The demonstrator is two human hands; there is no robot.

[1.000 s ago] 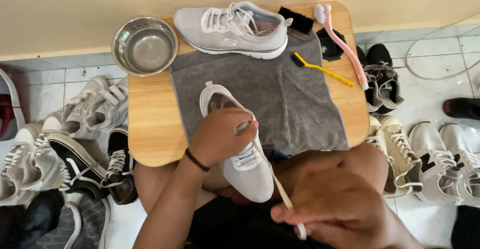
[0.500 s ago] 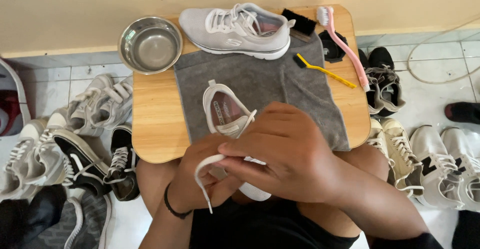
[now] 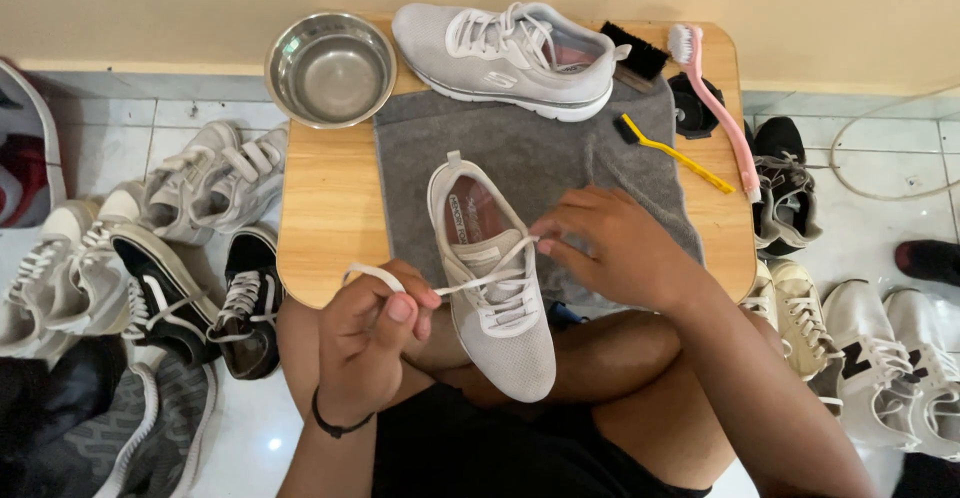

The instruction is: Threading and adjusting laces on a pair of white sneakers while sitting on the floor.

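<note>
On the lap and table edge: pale grey mesh sneaker point(image 3: 495, 298), toe toward the person, heel on the grey towel point(image 3: 560, 153).
Left hand point(image 3: 370, 343): curled shut, thumb and forefinger pinching the white flat shoelace point(image 3: 470, 280), pulled out sideways.
Right hand point(image 3: 620, 248): loosely curved, fingertips point(image 3: 548, 238) at the top eyelets, touching the lace.
Behind: second grey sneaker point(image 3: 510, 53), steel bowl point(image 3: 330, 68), pink brush point(image 3: 715, 103), yellow brush point(image 3: 675, 153) on the wooden table point(image 3: 325, 218).

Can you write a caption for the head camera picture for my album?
Left hand pulls a white lace from a grey sneaker while the right hand steadies it.
</note>
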